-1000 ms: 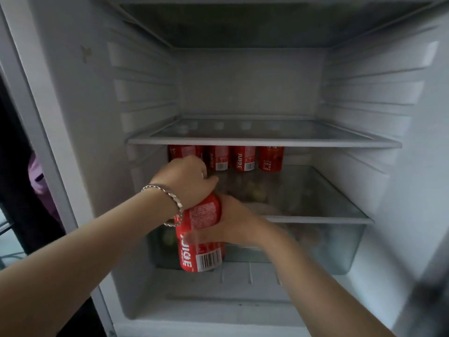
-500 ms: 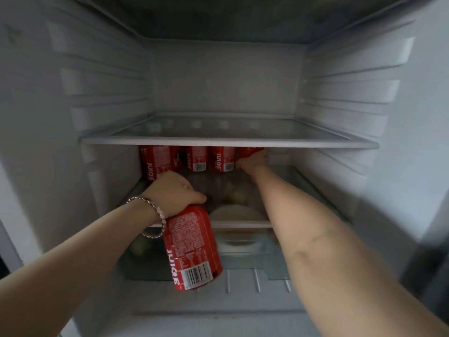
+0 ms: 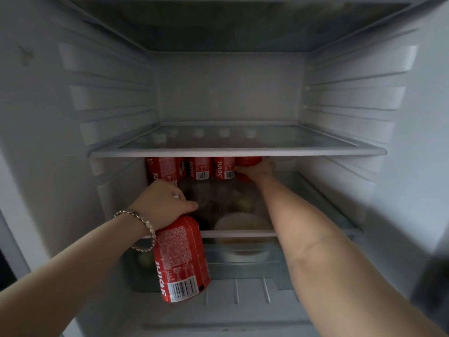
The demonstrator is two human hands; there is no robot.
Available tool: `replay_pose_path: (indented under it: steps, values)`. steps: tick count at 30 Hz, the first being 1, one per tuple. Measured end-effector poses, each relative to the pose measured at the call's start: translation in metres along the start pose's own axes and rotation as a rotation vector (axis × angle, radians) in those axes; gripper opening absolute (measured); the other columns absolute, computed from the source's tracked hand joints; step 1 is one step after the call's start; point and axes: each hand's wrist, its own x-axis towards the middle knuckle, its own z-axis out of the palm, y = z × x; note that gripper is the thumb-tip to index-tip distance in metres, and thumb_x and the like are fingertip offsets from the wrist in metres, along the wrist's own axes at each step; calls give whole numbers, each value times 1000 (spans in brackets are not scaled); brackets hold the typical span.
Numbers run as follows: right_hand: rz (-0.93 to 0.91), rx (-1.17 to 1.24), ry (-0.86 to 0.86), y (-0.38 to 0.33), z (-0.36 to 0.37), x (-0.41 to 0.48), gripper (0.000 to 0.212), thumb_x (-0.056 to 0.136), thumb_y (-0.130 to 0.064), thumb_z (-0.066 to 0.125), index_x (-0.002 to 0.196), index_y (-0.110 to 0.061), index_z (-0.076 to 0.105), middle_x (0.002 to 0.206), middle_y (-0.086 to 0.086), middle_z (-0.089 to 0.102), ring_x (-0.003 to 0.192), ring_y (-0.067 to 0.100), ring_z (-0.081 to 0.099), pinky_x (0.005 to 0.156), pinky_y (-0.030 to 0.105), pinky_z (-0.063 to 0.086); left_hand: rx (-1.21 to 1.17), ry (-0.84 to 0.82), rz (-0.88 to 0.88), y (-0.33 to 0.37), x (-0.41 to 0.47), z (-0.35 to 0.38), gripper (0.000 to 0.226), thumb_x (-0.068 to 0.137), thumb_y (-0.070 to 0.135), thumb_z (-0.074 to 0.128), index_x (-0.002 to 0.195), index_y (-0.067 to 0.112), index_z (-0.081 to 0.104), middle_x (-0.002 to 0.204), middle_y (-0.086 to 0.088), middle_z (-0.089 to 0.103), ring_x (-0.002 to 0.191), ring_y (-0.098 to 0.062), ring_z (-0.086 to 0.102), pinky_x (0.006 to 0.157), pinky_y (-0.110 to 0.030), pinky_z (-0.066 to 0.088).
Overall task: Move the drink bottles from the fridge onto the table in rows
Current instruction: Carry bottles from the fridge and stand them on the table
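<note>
My left hand, with a silver bracelet on the wrist, grips the top of a red juice bottle that hangs in front of the lower shelf. My right hand reaches deep under the upper glass shelf and wraps around the rightmost red bottle of a row. Three more red bottles stand in that row to its left, their tops hidden by the shelf.
The lower glass shelf covers a clear crisper drawer holding a pale bowl and greenish produce. Ribbed fridge walls close in on both sides. The upper glass shelf carries nothing.
My right hand let go of the bottle that the left hand holds, reached to the back row and closed around the rightmost bottle. The left hand kept its bottle near the shelf front.
</note>
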Motion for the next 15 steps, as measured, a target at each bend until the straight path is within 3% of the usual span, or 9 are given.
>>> replay_pose_path:
  steps: [3,6,8,15]
  values:
    - [6,-24,-49,-3,-2,-4,100,61,-29,87,140,-8,31,145,16,34,133,29,36,112,37,31,6,-8,3,0,-1,1,31,80,29,67,52,16,61,62,1,59,60,-8,53,52,-16,35]
    - [-18,42,-48,-8,-3,-23,84,59,-18,88,128,-5,42,133,14,52,121,25,52,92,28,43,2,-9,-4,0,1,2,38,80,33,66,55,5,62,56,-2,55,54,-9,50,52,-19,37]
    - [-10,16,-74,-12,-5,-47,78,58,-23,88,122,-7,46,127,11,58,115,23,57,79,25,43,8,-10,-14,0,2,0,44,80,39,63,54,4,55,48,-2,44,47,-12,41,52,-23,35]
    - [-92,-110,-73,-17,-22,-161,86,53,-46,84,121,-18,40,109,0,59,100,21,61,77,33,50,118,88,122,1,-11,-6,59,67,63,59,37,16,40,31,7,30,30,-7,31,38,-19,27]
